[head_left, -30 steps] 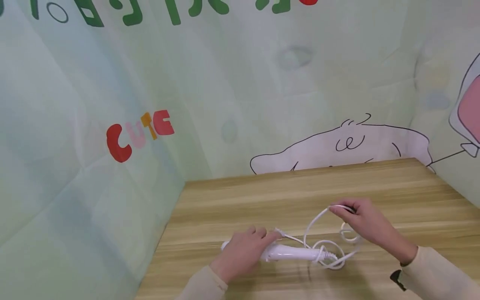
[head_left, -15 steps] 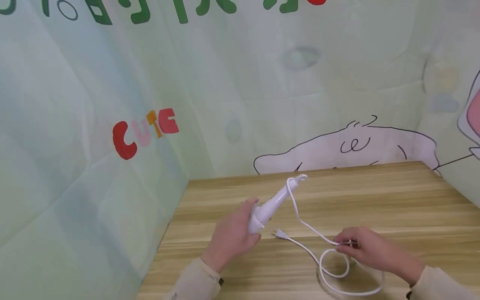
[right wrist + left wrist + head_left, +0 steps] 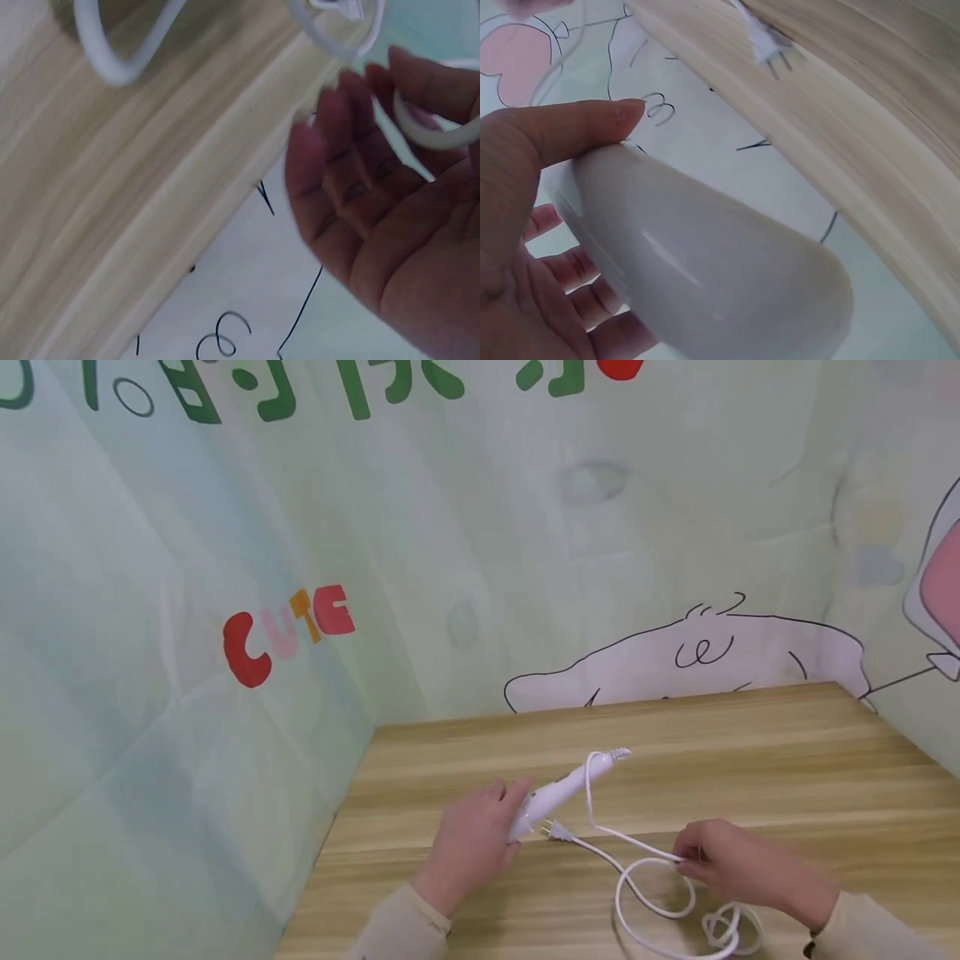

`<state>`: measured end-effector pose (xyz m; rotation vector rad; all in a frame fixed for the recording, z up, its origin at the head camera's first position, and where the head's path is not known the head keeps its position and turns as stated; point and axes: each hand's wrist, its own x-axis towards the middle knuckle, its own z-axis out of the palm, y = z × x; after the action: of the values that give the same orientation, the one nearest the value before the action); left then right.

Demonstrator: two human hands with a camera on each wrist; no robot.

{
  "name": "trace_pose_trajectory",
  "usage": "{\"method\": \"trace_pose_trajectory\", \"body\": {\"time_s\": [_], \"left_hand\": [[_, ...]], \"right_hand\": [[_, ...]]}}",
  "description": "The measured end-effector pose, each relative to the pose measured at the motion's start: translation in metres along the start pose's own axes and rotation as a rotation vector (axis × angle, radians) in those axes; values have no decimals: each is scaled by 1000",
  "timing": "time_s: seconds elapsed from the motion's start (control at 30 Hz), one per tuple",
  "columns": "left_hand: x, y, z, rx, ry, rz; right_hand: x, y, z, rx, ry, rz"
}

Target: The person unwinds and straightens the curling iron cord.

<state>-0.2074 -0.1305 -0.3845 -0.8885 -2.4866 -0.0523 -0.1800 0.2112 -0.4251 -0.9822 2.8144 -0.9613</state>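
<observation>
My left hand [image 3: 471, 845] grips a white corded handheld appliance [image 3: 561, 795] by its wider end. Its slim handle points up and to the right, held above the table. Close up in the left wrist view, the appliance's body [image 3: 712, 247] is smooth, rounded and glossy, with the thumb along its top edge and the fingers beneath. My right hand [image 3: 753, 862] pinches the white power cord [image 3: 630, 841] to the right of the handle; a loop of cord [image 3: 439, 139] passes by its thumb in the right wrist view. The two-pin plug [image 3: 557, 831] lies between the hands.
Cord loops [image 3: 733, 927] lie bunched on the wood-grain table [image 3: 465, 752] below my right hand. A pale green printed cloth [image 3: 480, 527] hangs behind the table and along its left side. The table's back edge meets it.
My left hand has lifted the appliance off the table and tilted its handle upward, lowering it slightly since. The cord tangle has loosened into wider loops, and my right hand has come down nearer the table.
</observation>
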Motion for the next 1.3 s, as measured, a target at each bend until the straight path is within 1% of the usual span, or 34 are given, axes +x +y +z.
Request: {"method": "trace_pose_trajectory", "body": {"time_s": [0.03,0.1,0.13,0.2,0.3,0.4,0.5,0.57,0.63,0.7,0.77,0.83,0.9,0.97,1.03,1.07,1.1,1.17,1.2,1.27,1.3], "left_hand": [[1,3,0,6,5,14],[3,8,-1,14,14,34],[4,10,-2,15,18,39],[6,13,-3,19,13,31],[7,11,-5,47,-29,11],[2,6,-3,108,-105,25],[-8,4,3,150,-157,90],[-14,5,6,155,-172,145],[-18,6,9,145,-179,200],[-19,8,9,120,-186,259],[-18,9,7,48,-200,297],[-17,9,4,-60,-234,316],[-17,9,0,-182,-261,314],[-17,8,-4,-298,-274,286],[-16,4,-10,-416,-266,225],[-15,2,-14,-483,-255,181],[-14,0,-18,-551,-236,128],[-11,-7,-26,-695,-186,2],[-9,-11,-30,-762,-153,-65],[-6,-21,-39,-888,-74,-190],[-4,-26,-42,-932,-32,-246]], "right_hand": [[2,-1,4,-3,-15,24],[7,-3,11,-15,-17,30],[9,-4,13,-15,-11,25],[14,-6,15,-7,24,-17],[15,-11,10,48,78,-88],[11,-17,-7,84,131,-106],[9,-21,-25,80,165,-41],[8,-22,-36,80,187,-2],[8,-21,-44,108,206,37],[8,-18,-50,145,239,45],[10,-15,-55,157,293,34],[12,-10,-56,140,351,16],[15,-4,-56,71,408,-15],[16,4,-53,-17,441,-29],[15,13,-49,-83,457,-23],[14,17,-48,-112,462,-19],[13,22,-46,-129,460,-9],[9,27,-45,-133,458,9],[7,29,-45,-133,461,15],[3,32,-47,-179,480,11],[1,32,-48,-212,493,13]]}}
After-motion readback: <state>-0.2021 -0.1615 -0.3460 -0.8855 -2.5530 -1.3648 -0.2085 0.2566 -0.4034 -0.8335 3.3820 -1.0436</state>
